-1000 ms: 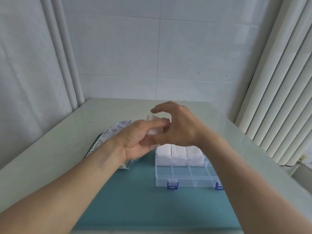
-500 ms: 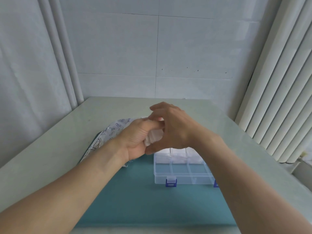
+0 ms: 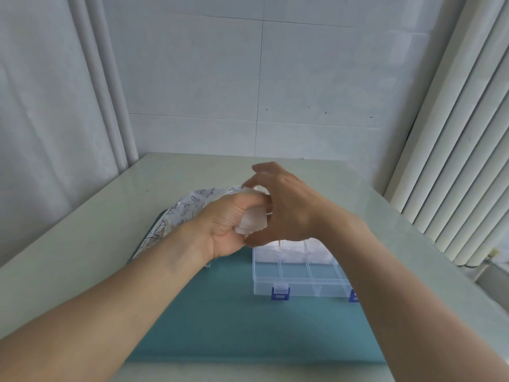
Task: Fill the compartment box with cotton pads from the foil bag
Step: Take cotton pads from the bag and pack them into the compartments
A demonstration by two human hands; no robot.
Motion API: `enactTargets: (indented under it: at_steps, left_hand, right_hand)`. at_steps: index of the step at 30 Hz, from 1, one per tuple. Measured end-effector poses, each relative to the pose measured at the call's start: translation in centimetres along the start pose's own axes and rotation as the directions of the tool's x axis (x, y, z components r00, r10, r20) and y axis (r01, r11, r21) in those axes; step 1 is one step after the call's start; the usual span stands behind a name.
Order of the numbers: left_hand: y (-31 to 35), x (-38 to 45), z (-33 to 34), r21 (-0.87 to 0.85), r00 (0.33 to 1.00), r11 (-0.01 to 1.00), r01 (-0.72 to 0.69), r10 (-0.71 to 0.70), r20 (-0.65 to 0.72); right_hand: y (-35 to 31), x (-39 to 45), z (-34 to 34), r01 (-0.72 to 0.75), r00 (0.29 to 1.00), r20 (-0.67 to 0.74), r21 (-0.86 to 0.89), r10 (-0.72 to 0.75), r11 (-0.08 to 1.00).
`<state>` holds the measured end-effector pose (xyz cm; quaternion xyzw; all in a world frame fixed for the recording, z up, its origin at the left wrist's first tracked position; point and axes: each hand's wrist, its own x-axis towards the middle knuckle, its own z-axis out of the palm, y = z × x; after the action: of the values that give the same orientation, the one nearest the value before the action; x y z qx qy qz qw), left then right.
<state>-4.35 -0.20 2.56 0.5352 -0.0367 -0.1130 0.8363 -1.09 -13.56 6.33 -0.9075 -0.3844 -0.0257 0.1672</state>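
Above the far row of the compartment box (image 3: 297, 274) we hold a small wad of cotton pads (image 3: 251, 222) between both hands: our left hand (image 3: 224, 226) curls its fingers and thumb round it, our right hand (image 3: 286, 206) pinches its far side, index finger lifted. Pads this light and soft will likely squash and peel apart, so we judge it best to grip the stack by its flat faces, gently. Behind our left wrist the foil bag (image 3: 190, 206) lies on the teal mat (image 3: 237, 326) on the counter (image 3: 82, 238); the box's far compartments look filled with white, the near row looks unfilled
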Motion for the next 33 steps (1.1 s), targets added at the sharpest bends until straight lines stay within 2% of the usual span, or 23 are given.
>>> enactTargets:
  at_steps: [5, 8, 12, 15, 19, 24, 26, 28, 29, 31, 33]
  left_hand:
    - [-0.2, 0.1, 0.0, 0.085, 0.997, 0.996, 0.003, 0.004, -0.079]
    - [-0.2, -0.2, 0.2, 0.223, 0.994, 0.974, -0.043, 0.065, -0.092]
    - [-0.1, -0.8, 0.3, 0.308, 0.994, 0.951, -0.02, -0.014, 0.107]
    - [-0.4, -1.1, 0.8, 0.383, 0.985, 0.924, -0.015, -0.051, 0.163]
    - [-0.6, -1.3, 1.2, 0.415, 0.995, 0.91, 0.015, -0.055, 0.084]
    - [-0.7, -1.1, 0.9, 0.498, 0.999, 0.867, -0.024, -0.003, 0.054]
    - [-0.7, -0.8, 1.0, 0.484, 0.995, 0.871, -0.077, 0.033, 0.098]
    - [-0.7, -0.5, 0.8, 0.489, 0.993, 0.864, -0.117, 0.094, 0.071]
    - [-0.8, -0.4, 0.8, 0.547, 0.99, 0.826, -0.135, 0.14, 0.032]
    - [-1.2, -0.2, 0.7, 0.735, 0.963, 0.652, -0.187, 0.27, 0.005]
    - [-1.9, -0.1, 0.9, 0.86, 0.941, 0.457, -0.228, 0.331, 0.073]
  right_hand:
    - [-0.2, -0.3, -0.4, 0.036, 0.998, 0.048, 0.042, -0.038, 0.998]
    - [0.2, -0.6, -1.4, -0.039, 0.986, 0.167, 0.135, 0.016, 0.99]
    - [2.4, -0.9, -2.4, -0.075, 0.96, 0.278, 0.343, -0.025, 0.936]
    - [3.7, -1.1, -2.2, -0.046, 0.942, 0.315, 0.461, -0.115, 0.886]
    - [4.6, -1.0, -1.9, -0.102, 0.943, 0.312, 0.606, -0.118, 0.789]
    - [4.7, -0.7, -1.9, -0.041, 0.946, 0.285, 0.575, -0.153, 0.817]
    - [4.9, -0.7, -2.2, -0.04, 0.961, 0.237, 0.633, -0.144, 0.773]
    - [5.6, -0.9, -2.9, -0.064, 0.989, 0.139, 0.721, -0.054, 0.69]
    - [6.3, -1.2, -3.5, -0.1, 0.994, 0.104, 0.764, 0.032, 0.637]
    - [8.1, -2.1, -4.6, -0.188, 0.977, 0.09, 0.789, 0.193, 0.585]
    - [9.9, -3.1, -5.2, -0.286, 0.939, 0.079, 0.722, 0.335, 0.63]
